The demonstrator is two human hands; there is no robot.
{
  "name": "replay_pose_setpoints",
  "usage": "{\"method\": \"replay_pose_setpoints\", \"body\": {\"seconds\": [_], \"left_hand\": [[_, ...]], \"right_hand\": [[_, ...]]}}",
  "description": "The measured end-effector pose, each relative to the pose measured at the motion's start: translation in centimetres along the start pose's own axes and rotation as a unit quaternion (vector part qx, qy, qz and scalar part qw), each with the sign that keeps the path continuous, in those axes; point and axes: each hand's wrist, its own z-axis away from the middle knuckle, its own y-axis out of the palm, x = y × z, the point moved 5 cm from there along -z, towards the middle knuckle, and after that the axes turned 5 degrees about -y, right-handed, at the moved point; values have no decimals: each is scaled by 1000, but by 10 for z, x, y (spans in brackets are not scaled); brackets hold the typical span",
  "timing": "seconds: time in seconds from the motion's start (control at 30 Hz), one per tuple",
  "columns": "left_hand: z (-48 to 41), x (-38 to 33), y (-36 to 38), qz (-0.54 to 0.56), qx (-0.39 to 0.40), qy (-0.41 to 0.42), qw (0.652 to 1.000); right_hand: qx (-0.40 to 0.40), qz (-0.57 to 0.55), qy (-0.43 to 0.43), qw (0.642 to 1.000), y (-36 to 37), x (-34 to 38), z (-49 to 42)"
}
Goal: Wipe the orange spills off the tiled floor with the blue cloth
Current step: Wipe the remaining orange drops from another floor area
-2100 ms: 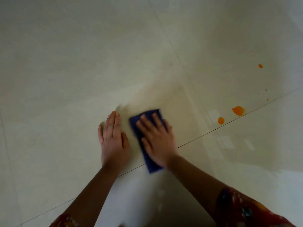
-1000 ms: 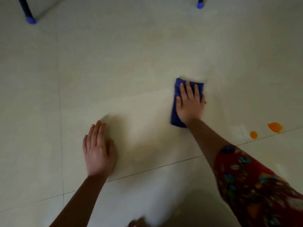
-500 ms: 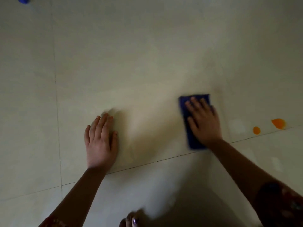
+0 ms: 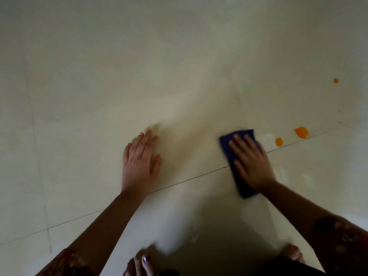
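Note:
My right hand (image 4: 251,162) presses flat on the folded blue cloth (image 4: 226,143), which lies across a grout line on the pale tiled floor (image 4: 99,86). Just right of the cloth sit two orange spills: a small round one (image 4: 279,142) and a larger one (image 4: 301,132). A third tiny orange drop (image 4: 336,81) lies farther back at the right. My left hand (image 4: 139,162) rests flat on the floor to the left, fingers straight, holding nothing.
Grout lines (image 4: 179,181) run diagonally across the floor. My bare feet (image 4: 139,263) show at the bottom edge, with the other foot (image 4: 292,253) at the lower right. A dark shadow covers the floor between my arms.
My right hand has slid the blue cloth back toward me and onto the grout line. The left hand stays planted. The view has tilted down, bringing my feet into sight.

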Motion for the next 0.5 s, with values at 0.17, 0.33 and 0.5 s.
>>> {"method": "replay_pose_setpoints", "body": {"seconds": [0.17, 0.33, 0.5], "left_hand": [[-8, -37, 23, 45, 14, 43, 998], [-20, -59, 32, 80, 15, 61, 995], [-33, -66, 38, 86, 43, 80, 992]], "right_hand": [[-40, -27, 181, 982, -4, 42, -30], [29, -48, -38, 998, 4, 102, 35], [84, -45, 146, 985, -4, 25, 10]]}}
